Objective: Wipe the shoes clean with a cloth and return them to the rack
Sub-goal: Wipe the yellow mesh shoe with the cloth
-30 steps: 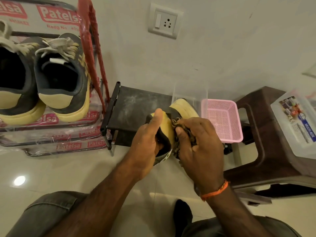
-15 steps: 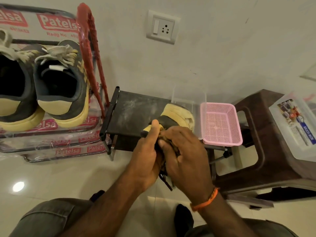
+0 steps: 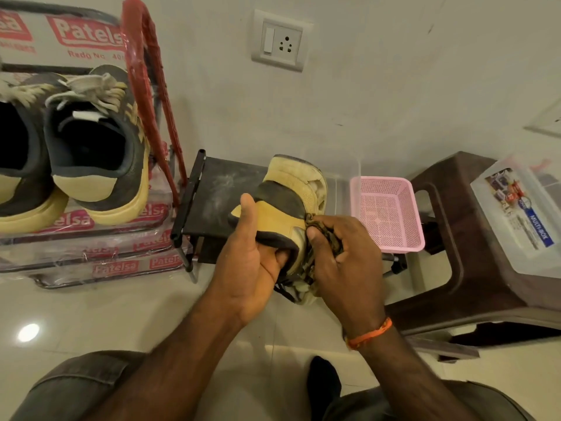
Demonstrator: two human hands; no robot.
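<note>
Glossy cream floor tiles meet a pale wall with a switch socket; a rack at far left carries two grey-and-yellow shoes. Mid-scene, above a dark low stand, the left hand grips a shoe's heel, thumb up; just right, the right hand pinches a bunched cloth against its side.

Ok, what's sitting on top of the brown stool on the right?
A clear plastic box with a printed label reading "MULTI-BOX" rests on the brown stool. Its lid hides whatever is inside, and the frame edge cuts off its far end.
</note>
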